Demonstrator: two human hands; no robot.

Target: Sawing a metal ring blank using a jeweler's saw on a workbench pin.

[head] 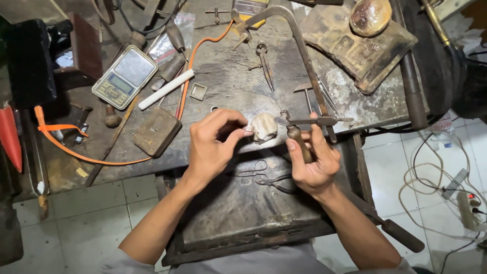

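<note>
Your left hand (213,147) pinches a small workpiece against the worn bench peg (264,127) at the desk (228,91) edge; your right hand (312,162) grips the saw handle (299,142). Keep strokes light, blade upright, workpiece pressed firmly.

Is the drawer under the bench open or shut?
Open: the drawer is pulled out below both hands, and scissors lie in its exposed tray.

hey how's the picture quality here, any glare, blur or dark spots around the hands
Head view: the left hand and right hand are sharp and evenly lit; glare on the pocket scale and white floor tiles; the left edge falls into shadow; wide-angle bending at the borders.
</note>
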